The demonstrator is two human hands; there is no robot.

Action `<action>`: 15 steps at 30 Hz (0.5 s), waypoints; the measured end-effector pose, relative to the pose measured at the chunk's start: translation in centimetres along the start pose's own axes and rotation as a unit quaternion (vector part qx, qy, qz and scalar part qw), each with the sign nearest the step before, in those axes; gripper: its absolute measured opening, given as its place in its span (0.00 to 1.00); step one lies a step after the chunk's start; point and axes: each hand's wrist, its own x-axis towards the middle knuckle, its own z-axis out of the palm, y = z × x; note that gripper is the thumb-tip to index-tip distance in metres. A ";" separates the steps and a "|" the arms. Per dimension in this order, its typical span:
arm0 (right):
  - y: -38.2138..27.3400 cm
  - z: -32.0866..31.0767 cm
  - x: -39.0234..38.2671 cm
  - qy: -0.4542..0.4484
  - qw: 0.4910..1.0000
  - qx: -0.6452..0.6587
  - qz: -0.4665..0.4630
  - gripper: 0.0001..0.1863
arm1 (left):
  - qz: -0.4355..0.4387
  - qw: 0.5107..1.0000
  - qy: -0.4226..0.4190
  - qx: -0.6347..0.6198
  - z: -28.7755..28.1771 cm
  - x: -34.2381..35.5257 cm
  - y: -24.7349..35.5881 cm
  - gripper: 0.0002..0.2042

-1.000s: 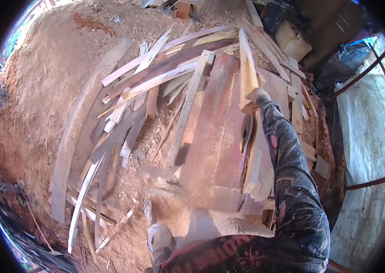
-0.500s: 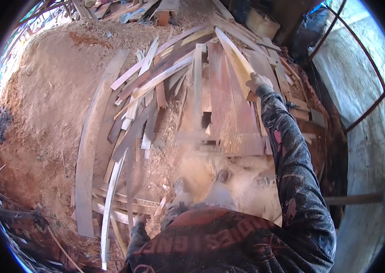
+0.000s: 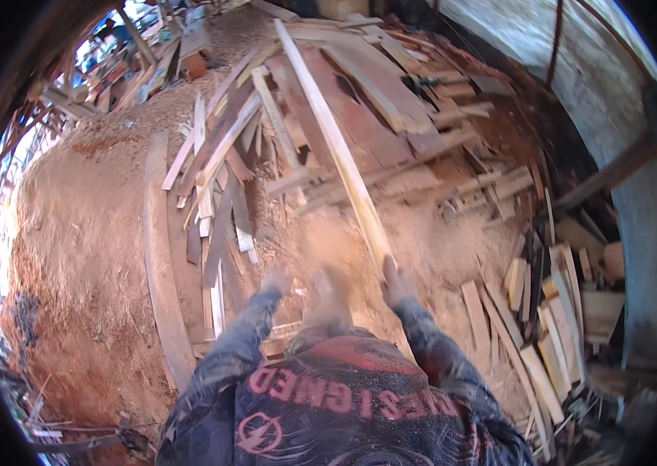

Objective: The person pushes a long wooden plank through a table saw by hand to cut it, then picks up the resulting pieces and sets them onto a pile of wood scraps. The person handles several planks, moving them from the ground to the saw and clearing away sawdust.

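Observation:
A long, narrow, pale wooden plank [image 3: 336, 147] runs from the heap at the top down toward my body. My right hand [image 3: 398, 283] is closed around it near its lower part, with the thumb on the upper side. The plank's near end passes beneath my right forearm and is partly hidden by my body. To the left, my left hand [image 3: 275, 278] hovers apart from the plank over the sawdust. Its fingers look loosely spread, though blurred, and nothing shows in them.
Wide reddish boards [image 3: 375, 85] lie ahead, beside a heap of mixed wood strips [image 3: 219, 155]. A long curved plank [image 3: 161, 248] rests on the sawdust at left. Several short offcuts [image 3: 546, 349] are piled at right. Beyond them hangs a pale sheet [image 3: 655, 256] with a beam [image 3: 612, 171] before it.
My right hand has come from far out on the right to close by my body, bringing the pale plank nearer. My left hand has come into clearer sight, and the view has turned.

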 end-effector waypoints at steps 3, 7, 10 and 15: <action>7.1 0.3 -19.4 -0.061 0.990 -0.021 0.126 0.44 | 0.178 0.978 -0.023 0.104 -2.9 1.2 12.5 0.31; 12.6 -2.6 -44.0 -0.058 0.948 -0.003 0.312 0.43 | 0.397 0.888 0.024 0.231 -1.7 1.4 23.4 0.30; 18.1 -1.4 -62.5 -0.077 0.904 -0.061 0.417 0.38 | 0.595 0.751 0.107 0.265 5.5 1.9 30.4 0.27; 17.8 -1.1 -79.6 -0.092 0.705 -0.179 0.680 0.25 | 0.685 0.617 -0.295 0.252 18.5 -6.5 36.0 0.14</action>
